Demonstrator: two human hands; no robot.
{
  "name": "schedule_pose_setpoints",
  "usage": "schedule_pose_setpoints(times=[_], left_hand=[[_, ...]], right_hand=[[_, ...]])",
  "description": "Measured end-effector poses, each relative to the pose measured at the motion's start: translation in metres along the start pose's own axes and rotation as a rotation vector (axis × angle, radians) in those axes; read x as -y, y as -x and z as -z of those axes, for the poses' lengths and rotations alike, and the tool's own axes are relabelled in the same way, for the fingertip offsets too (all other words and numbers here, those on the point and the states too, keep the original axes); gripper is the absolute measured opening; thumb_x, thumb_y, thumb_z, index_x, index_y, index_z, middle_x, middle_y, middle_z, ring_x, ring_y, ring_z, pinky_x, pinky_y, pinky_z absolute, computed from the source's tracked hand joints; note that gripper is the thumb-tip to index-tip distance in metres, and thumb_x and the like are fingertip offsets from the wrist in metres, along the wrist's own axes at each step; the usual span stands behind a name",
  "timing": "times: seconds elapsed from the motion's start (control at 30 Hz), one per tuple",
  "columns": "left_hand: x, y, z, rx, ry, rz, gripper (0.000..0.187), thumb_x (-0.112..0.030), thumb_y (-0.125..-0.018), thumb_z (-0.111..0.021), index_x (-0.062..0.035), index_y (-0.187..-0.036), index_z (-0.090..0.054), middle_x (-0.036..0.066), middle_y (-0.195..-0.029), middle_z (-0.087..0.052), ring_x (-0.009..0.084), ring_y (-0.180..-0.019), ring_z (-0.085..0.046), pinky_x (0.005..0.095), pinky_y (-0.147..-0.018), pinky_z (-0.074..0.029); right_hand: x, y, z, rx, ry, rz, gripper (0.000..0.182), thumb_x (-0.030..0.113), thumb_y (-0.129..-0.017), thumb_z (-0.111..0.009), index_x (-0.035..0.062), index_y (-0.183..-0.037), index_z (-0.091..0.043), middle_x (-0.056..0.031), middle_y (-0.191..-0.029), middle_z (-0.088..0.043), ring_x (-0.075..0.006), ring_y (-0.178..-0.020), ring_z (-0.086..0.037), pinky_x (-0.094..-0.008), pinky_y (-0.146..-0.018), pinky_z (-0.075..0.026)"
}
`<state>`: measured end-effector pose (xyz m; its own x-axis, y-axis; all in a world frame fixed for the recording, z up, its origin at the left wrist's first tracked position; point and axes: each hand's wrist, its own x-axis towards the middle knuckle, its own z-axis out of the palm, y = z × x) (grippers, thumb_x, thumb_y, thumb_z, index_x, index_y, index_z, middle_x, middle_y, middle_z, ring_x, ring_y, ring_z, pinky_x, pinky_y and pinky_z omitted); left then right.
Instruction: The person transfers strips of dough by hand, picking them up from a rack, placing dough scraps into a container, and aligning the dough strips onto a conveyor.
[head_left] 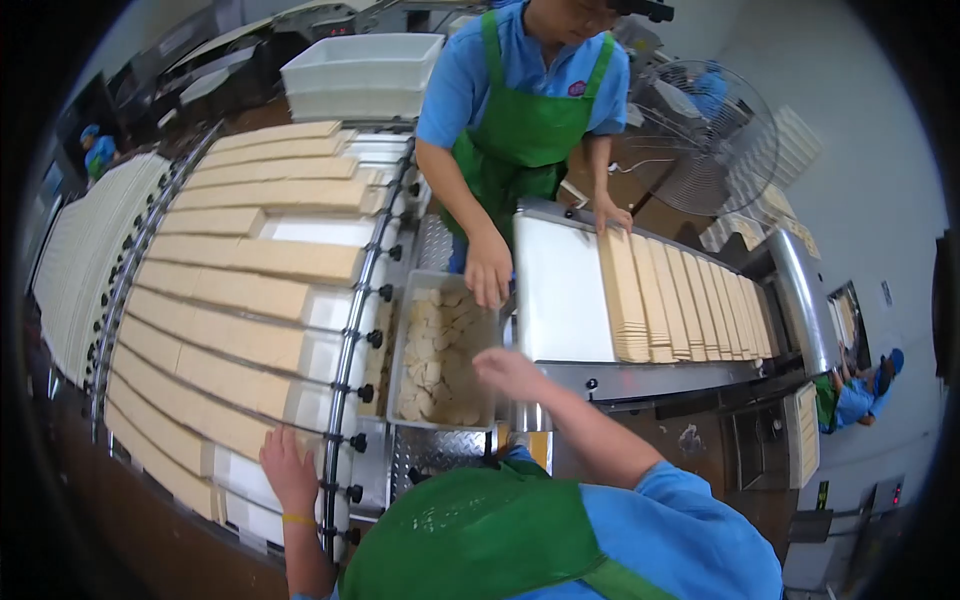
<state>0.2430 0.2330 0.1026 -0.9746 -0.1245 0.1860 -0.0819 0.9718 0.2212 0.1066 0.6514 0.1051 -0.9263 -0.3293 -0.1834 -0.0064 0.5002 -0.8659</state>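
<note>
My left hand rests its stretched-out fingers at the end of a long, pale, dough-like strip on the left conveyor. Bent at the wrist, my right hand hovers over the right edge of a grey bin. Its fingers are blurred, so what they hold, if anything, does not show. Crumpled pale scraps lie inside the bin. Several more strips run side by side across the left conveyor's white belt. Overlapping pale strips stand in a row on the right conveyor.
Across from me, a co-worker in a green apron has one hand above the bin and the other on the right-hand strips. A metal rail with black knobs edges the left conveyor. White tubs and a large fan stand behind.
</note>
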Motion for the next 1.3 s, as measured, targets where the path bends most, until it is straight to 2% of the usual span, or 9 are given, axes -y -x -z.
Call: schedule_pose_setpoints(times=[0.1,0.17,0.27,0.43,0.53,0.67,0.77,1.07,1.3], left_hand=[[-0.001,-0.002,0.003,0.026,-0.015,0.011,0.057,-0.009,-0.071,-0.07,-0.0017,-0.124,-0.048,0.02,-0.134,-0.045,0.0394,-0.127,-0.038,0.05,-0.105,-0.029],[0.002,-0.002,-0.003,0.018,-0.038,0.003,0.059,-0.009,-0.072,-0.07,-0.0015,-0.126,-0.047,0.021,-0.135,-0.044,0.0407,-0.127,-0.038,0.0485,-0.106,-0.029],[0.001,-0.003,-0.001,-0.009,-0.046,-0.033,0.06,-0.009,-0.071,-0.07,-0.0002,-0.126,-0.047,0.023,-0.136,-0.043,0.0413,-0.127,-0.038,0.0481,-0.106,-0.03],[0.01,-0.002,0.005,0.07,0.015,-0.006,0.063,-0.011,-0.069,-0.071,0.0013,-0.125,-0.046,0.024,-0.135,-0.043,0.0427,-0.126,-0.037,0.049,-0.105,-0.031],[0.001,-0.005,0.009,0.069,0.046,0.027,0.059,-0.01,-0.069,-0.071,0.0021,-0.123,-0.048,0.025,-0.133,-0.044,0.0429,-0.125,-0.038,0.0492,-0.104,-0.032],[-0.018,-0.013,0.003,-0.07,0.12,0.042,0.048,-0.005,-0.071,-0.068,0.0036,-0.115,-0.052,0.025,-0.126,-0.048,0.0427,-0.119,-0.043,0.0468,-0.102,-0.034],[-0.05,-0.033,-0.004,-0.201,0.193,-0.073,0.031,-0.003,-0.076,-0.065,0.0013,-0.105,-0.055,0.021,-0.11,-0.056,0.0395,-0.105,-0.051,0.0446,-0.093,-0.04],[-0.263,-0.121,-0.048,0.073,0.226,-0.436,0.009,-0.011,-0.083,-0.062,-0.0029,-0.08,-0.064,0.016,-0.077,-0.062,0.0359,-0.077,-0.059,0.0436,-0.068,-0.046],[-0.377,-0.152,-0.059,0.084,0.307,-0.519,0.009,-0.011,-0.084,-0.061,-0.0043,-0.089,-0.064,0.015,-0.081,-0.064,0.0357,-0.076,-0.06,0.043,-0.068,-0.047]], right_hand=[[0.01,-0.041,0.105,-0.197,0.032,0.009,0.029,0.021,-0.089,-0.062,0.0082,-0.115,-0.062,-0.0063,-0.104,-0.067,-0.0168,-0.098,-0.061,-0.0308,-0.088,-0.047],[0.06,-0.047,0.181,-0.749,0.108,0.387,0.022,0.017,-0.09,-0.059,0.0066,-0.108,-0.064,-0.0057,-0.096,-0.066,-0.0115,-0.089,-0.06,-0.0264,-0.08,-0.047],[0.143,-0.026,0.243,-1.077,-0.363,0.57,0.018,0.001,-0.084,-0.053,0.0018,-0.099,-0.062,-0.005,-0.087,-0.063,-0.0098,-0.082,-0.058,-0.0231,-0.073,-0.045],[0.067,-0.024,0.173,-0.886,-0.024,0.413,0.013,0.012,-0.086,-0.059,0.0034,-0.096,-0.062,-0.0085,-0.086,-0.064,-0.0197,-0.083,-0.062,-0.0332,-0.074,-0.048],[-0.011,0.018,0.06,-0.165,0.002,0.115,0.022,0.021,-0.089,-0.058,0.006,-0.104,-0.064,-0.0109,-0.099,-0.066,-0.0249,-0.093,-0.063,-0.0361,-0.083,-0.05],[-0.059,0.096,0.013,0.118,-0.033,0.003,0.022,0.02,-0.092,-0.057,0.0038,-0.106,-0.064,-0.0081,-0.094,-0.067,-0.0145,-0.085,-0.063,-0.0303,-0.078,-0.051],[-0.119,0.121,0.013,-0.059,-0.54,-0.132,0.023,0.02,-0.093,-0.058,0.0007,-0.104,-0.065,-0.007,-0.09,-0.067,-0.012,-0.081,-0.063,-0.0269,-0.074,-0.051],[-0.213,0.165,0.127,-0.633,-0.336,-0.419,0.021,0.021,-0.09,-0.061,0.0027,-0.079,-0.064,-0.0031,-0.069,-0.062,-0.0097,-0.065,-0.058,-0.0257,-0.059,-0.047],[-0.282,0.188,0.185,-0.929,-0.702,-0.475,0.044,0.009,-0.089,-0.058,0.0088,-0.128,-0.038,-0.0069,-0.082,-0.062,-0.0131,-0.062,-0.06,-0.0246,-0.053,-0.046]])
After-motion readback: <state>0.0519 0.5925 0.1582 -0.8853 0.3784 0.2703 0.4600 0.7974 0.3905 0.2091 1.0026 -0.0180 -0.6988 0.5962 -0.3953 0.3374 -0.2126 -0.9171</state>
